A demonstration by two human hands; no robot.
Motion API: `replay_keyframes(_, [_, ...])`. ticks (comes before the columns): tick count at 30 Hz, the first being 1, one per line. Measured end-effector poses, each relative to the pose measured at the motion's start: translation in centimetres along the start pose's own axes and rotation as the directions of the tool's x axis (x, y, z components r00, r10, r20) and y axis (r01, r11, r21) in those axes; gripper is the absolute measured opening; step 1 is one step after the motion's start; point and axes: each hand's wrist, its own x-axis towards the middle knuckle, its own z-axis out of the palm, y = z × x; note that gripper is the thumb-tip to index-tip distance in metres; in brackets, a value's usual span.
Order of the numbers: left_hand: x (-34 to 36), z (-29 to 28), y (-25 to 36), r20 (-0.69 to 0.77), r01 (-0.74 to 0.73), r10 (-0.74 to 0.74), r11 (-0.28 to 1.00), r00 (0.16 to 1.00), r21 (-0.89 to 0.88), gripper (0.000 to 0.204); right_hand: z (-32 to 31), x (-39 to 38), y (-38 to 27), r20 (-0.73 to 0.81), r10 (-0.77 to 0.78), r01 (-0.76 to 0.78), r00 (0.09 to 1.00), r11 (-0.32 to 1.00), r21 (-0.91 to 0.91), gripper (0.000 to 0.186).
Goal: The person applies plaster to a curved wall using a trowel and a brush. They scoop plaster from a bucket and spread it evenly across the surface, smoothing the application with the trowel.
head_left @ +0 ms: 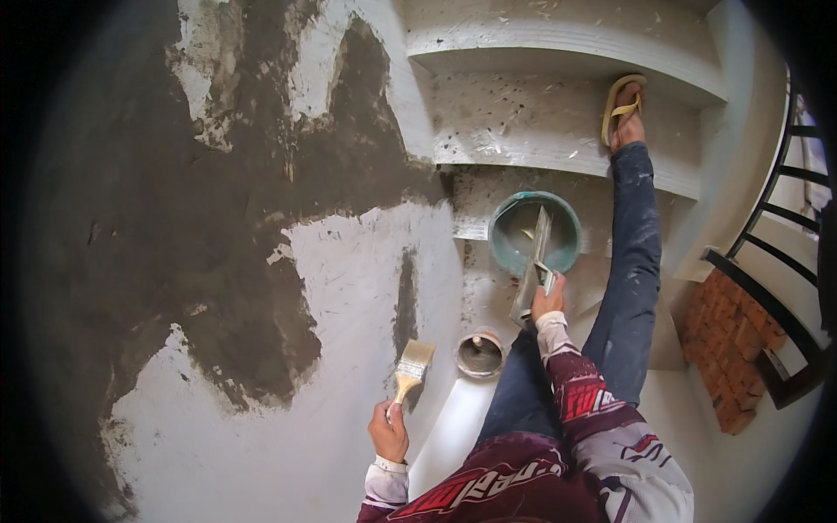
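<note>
My left hand (389, 433) is closed round the handle of a flat paintbrush (410, 370), its pale bristles up beside the wall (366, 288). A dark wet streak runs down the white wall just behind the bristles. In my right hand (547, 301) is a long steel plastering trowel (539, 237), gripped by its handle. The blade reaches over a round green bucket (571, 257); whether it touches the contents, I cannot tell. Dark grey plaster (200, 288) covers much of the wall to the left in uneven patches. Near my knee stands a small, stained round pot (467, 368).
Splattered stairs (523, 113) rise ahead, where my sandalled foot (623, 113) rests on a higher step. To the right curves a black metal railing (767, 305). Reddish-brown brickwork (728, 349) shows below it.
</note>
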Motion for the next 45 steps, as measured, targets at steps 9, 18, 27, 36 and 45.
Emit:
replay_keyframes(9, [-0.8, -4.3, -2.9, 0.025, -0.249, 0.259, 0.891, 0.965, 0.380, 0.020, 8.3, -0.9, -9.2, 0.064, -0.511, 0.464, 0.857, 0.821, 0.333, 0.046])
replay_keyframes(18, [-0.6, -9.1, -3.1, 0.193, -0.479, 0.478, 0.599, 0.857, 0.642, 0.018, 13.4, -2.2, -19.7, 0.331, -0.409, 0.149, 0.850, 0.791, 0.593, 0.044])
replay_keyframes(27, [4.9, -11.2, -1.6, 0.372, -0.665, 0.591, 0.416, 0.716, 0.620, 0.015, 13.6, 6.1, -39.5, 0.011, -0.708, 0.623, 0.706, 0.628, 0.466, 0.036])
replay_keyframes(36, [5.5, -11.7, -0.9, 0.511, -0.722, 0.518, 0.404, 0.686, 0.562, 0.023, 14.6, 4.8, -36.2, 0.114, -0.793, 0.675, 0.599, 0.576, 0.462, 0.038])
replay_keyframes(45, [6.2, -12.2, -1.7, 0.487, -0.749, 0.576, 0.425, 0.657, 0.509, 0.025, 8.3, 9.9, -50.8, -0.033, -0.767, 0.675, 0.641, 0.543, 0.500, 0.030])
